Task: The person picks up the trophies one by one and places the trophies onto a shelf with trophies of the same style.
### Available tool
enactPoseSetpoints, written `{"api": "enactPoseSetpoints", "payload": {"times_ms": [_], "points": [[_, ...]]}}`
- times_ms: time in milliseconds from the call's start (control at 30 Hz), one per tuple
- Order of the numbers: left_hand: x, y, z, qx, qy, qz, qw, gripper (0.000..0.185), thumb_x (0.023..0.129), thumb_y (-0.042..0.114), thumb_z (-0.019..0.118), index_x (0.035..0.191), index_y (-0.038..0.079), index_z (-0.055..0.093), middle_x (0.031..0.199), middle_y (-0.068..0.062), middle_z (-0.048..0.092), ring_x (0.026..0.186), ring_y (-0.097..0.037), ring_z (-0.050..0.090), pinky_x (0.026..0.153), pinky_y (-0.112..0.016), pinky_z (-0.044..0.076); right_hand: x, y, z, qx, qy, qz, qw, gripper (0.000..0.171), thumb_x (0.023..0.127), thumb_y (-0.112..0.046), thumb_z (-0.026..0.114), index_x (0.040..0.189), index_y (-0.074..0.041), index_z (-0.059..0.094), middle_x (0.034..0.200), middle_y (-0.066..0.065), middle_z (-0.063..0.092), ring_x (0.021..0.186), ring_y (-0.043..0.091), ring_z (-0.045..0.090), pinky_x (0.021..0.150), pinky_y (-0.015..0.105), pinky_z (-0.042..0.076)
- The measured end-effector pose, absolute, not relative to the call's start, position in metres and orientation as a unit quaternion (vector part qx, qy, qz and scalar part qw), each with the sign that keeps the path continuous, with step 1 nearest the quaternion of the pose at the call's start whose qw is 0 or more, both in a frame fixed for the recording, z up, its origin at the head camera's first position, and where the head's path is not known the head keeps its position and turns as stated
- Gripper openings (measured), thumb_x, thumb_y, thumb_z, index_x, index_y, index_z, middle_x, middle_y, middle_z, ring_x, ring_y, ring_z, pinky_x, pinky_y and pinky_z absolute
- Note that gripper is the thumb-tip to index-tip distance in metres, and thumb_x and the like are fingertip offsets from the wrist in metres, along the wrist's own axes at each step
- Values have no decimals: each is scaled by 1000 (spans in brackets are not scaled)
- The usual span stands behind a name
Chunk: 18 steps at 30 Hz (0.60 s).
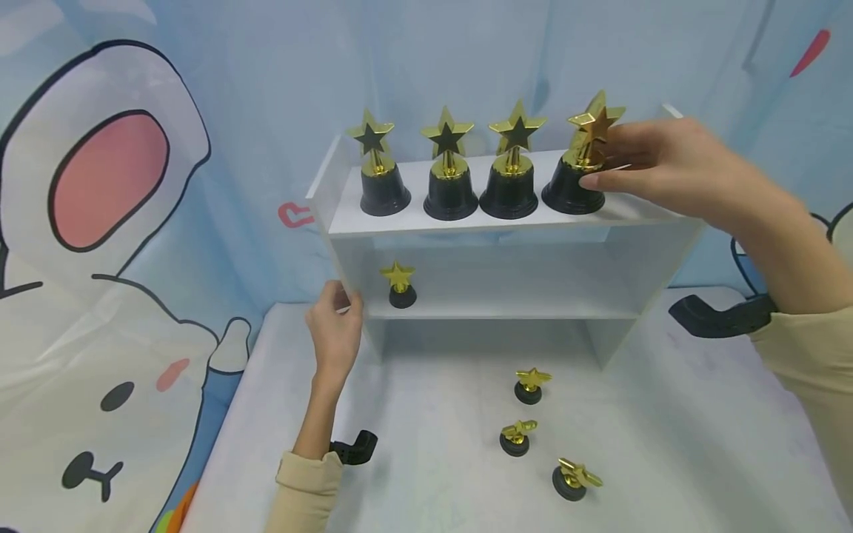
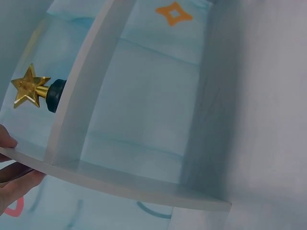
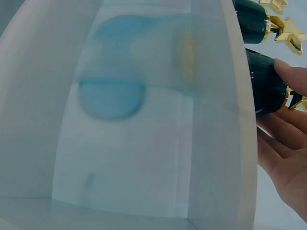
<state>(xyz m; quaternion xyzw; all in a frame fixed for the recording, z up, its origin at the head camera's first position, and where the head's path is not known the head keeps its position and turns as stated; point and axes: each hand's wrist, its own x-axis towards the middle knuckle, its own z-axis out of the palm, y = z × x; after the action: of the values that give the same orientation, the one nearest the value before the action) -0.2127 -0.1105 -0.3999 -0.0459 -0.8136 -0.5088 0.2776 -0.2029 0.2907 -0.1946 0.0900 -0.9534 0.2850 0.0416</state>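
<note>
Right hand: my right hand [image 1: 666, 166] is up at the right end of the shelf's top board, fingers [image 1: 609, 180] curled round the rightmost large trophy [image 1: 581, 159], thumb at its gold stem and star, fingertips on the black base.
Rightmost large trophy: it stands on the top board, last of a row of four, and looks slightly tilted; from the right wrist its dark base [image 3: 267, 85] shows with my fingertip lying on it.
Left hand: my left hand [image 1: 335, 327] grasps the front edge of the shelf's left side panel, fingers wrapped round the edge, just beside the small trophy on the middle board.
Shelf: the white shelf [image 1: 506, 314] stands on the worktop [image 1: 426, 474] against the blue cartoon backdrop [image 1: 106, 222].
Other large trophies: three more gold-star trophies with black bases [image 1: 449, 166] stand upright in line to the left of the one I grip, near one another.
Middle board: one small star trophy [image 1: 400, 285] stands upright near its left end.
Worktop: three small star trophies [image 1: 529, 385] sit in front of the shelf; the nearer two lie tipped over.
</note>
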Motion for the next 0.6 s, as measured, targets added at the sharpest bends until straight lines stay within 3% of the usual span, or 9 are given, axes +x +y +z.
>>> {"api": "enactPoseSetpoints", "payload": {"times_ms": [67, 233, 267, 300, 333, 467, 500, 600], "points": [[-213, -111, -400, -46, -813, -508, 280, 13, 96, 3, 62, 105, -2, 71, 92, -23, 76, 87, -35, 77, 74, -46, 65, -203, 291, -195, 91, -952, 289, 44, 65, 98, -43, 68, 152, -12, 50, 148, 20, 57, 135, 43, 53, 85, 10, 43], [-214, -110, -399, -46, -813, -506, 284, 13, 96, 3, 63, 105, -2, 71, 92, -23, 76, 87, -35, 77, 74, -45, 65, -203, 291, -199, 87, -947, 306, 48, 65, 97, -44, 69, 152, -14, 50, 149, 16, 56, 136, 42, 53, 91, 12, 44], [-214, -109, -399, -45, -814, -506, 282, 13, 96, 3, 63, 105, -2, 71, 92, -23, 76, 87, -35, 77, 75, -44, 65, -202, 291, -199, 89, -945, 310, 49, 66, 98, -44, 68, 153, -14, 49, 151, 17, 55, 137, 43, 52, 98, 15, 45], [-214, -109, -399, -46, -814, -506, 282, 13, 97, 3, 63, 106, -2, 71, 93, -23, 76, 88, -35, 77, 75, -44, 65, -202, 292, -200, 88, -944, 314, 50, 67, 97, -43, 69, 154, -14, 48, 152, 16, 54, 137, 42, 51, 91, 8, 42], [-215, -109, -399, -45, -814, -506, 282, 13, 97, 4, 63, 106, -1, 71, 93, -23, 76, 88, -35, 77, 75, -44, 65, -201, 292, -201, 88, -943, 318, 51, 69, 97, -43, 69, 155, -14, 46, 153, 16, 52, 138, 43, 50, 92, 7, 42], [-216, -108, -399, -46, -812, -510, 280, 14, 97, 4, 62, 107, -1, 71, 94, -23, 76, 88, -35, 77, 75, -45, 65, -196, 294, -205, 88, -938, 330, 54, 80, 98, -40, 69, 163, -15, 29, 162, 18, 41, 144, 46, 43, 115, 24, 41], [-216, -108, -398, -46, -812, -510, 280, 14, 97, 4, 62, 107, -1, 71, 93, -23, 76, 88, -35, 77, 75, -45, 65, -195, 295, -206, 87, -938, 330, 57, 82, 98, -39, 69, 164, -16, 26, 163, 18, 39, 145, 46, 42, 114, 18, 40], [-217, -108, -398, -46, -811, -512, 280, 15, 96, 3, 62, 107, -1, 71, 94, -23, 76, 88, -35, 77, 75, -45, 65, -189, 297, -210, 87, -936, 332, 72, 81, 99, -37, 68, 165, -19, 25, 163, 18, 38, 145, 47, 41, 119, 26, 38]]}}
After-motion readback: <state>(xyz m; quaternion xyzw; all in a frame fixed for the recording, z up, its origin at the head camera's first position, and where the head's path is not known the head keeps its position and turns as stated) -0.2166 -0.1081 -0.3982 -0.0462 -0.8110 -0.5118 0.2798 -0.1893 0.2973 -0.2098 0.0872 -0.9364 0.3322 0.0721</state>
